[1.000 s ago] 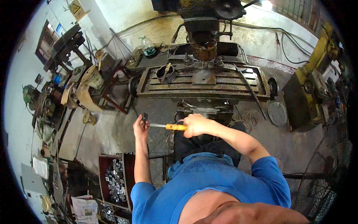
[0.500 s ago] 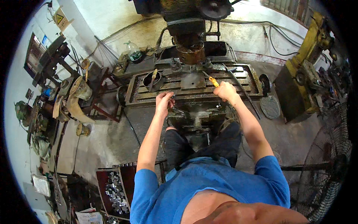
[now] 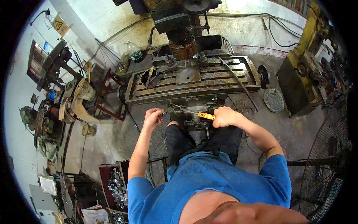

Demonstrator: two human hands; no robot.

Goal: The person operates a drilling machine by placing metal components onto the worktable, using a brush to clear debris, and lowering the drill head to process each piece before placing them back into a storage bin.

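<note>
My right hand [image 3: 223,117] is closed around a yellow air blow gun [image 3: 206,116], whose long thin metal nozzle points left across the front of a milling machine. My left hand [image 3: 153,117] is held out to the left with its fingers curled; a small bit shows at the fingertips, too small to name. Beyond both hands lies the slotted machine table [image 3: 223,88], scattered with chips. A square metal block [image 3: 188,75] sits mid-table under the spindle head [image 3: 182,48]. Left of it stands a dark pot [image 3: 154,81] with a brush [image 3: 150,73] in it.
A long metal bar [image 3: 238,81] leans over the table's right front edge. A round mesh disc [image 3: 273,100] lies on the floor. A fan [image 3: 322,164] stands at right, near a yellow machine [image 3: 296,87]. Bins of metal parts [image 3: 117,188] are at lower left.
My right hand has drawn the air blow gun back from the table toward my body, its nozzle now lower and pointing left. My left hand has moved down and left. The view has shifted slightly.
</note>
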